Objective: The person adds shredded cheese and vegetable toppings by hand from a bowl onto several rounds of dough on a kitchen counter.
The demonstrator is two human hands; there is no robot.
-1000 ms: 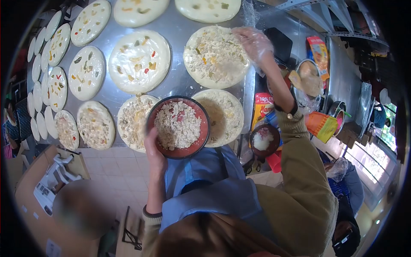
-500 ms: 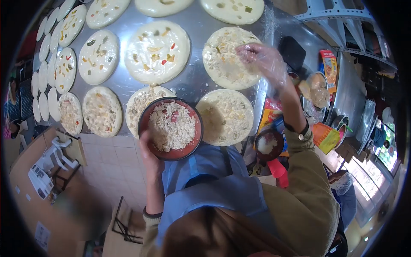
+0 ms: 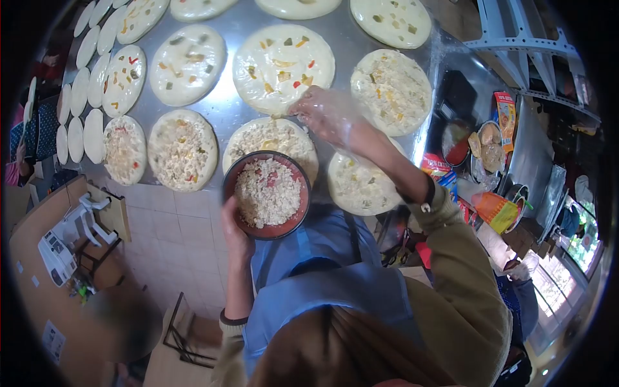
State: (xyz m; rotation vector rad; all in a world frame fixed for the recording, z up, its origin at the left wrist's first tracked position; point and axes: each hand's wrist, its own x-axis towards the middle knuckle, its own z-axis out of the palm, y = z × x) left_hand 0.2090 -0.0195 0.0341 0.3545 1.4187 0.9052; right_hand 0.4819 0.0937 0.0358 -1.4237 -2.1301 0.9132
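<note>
While the left hand (image 3: 238,227) grips the crumble-filled bowl (image 3: 267,195), the gloved right hand's (image 3: 332,116) fingers pinch together over dough.

One head-worn camera looks forward and down, fairly close.

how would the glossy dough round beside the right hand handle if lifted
The dough round would likely sag, being wide, flat and soft-looking. Its shiny top may be slippery, and the colored bits could shift.
</note>
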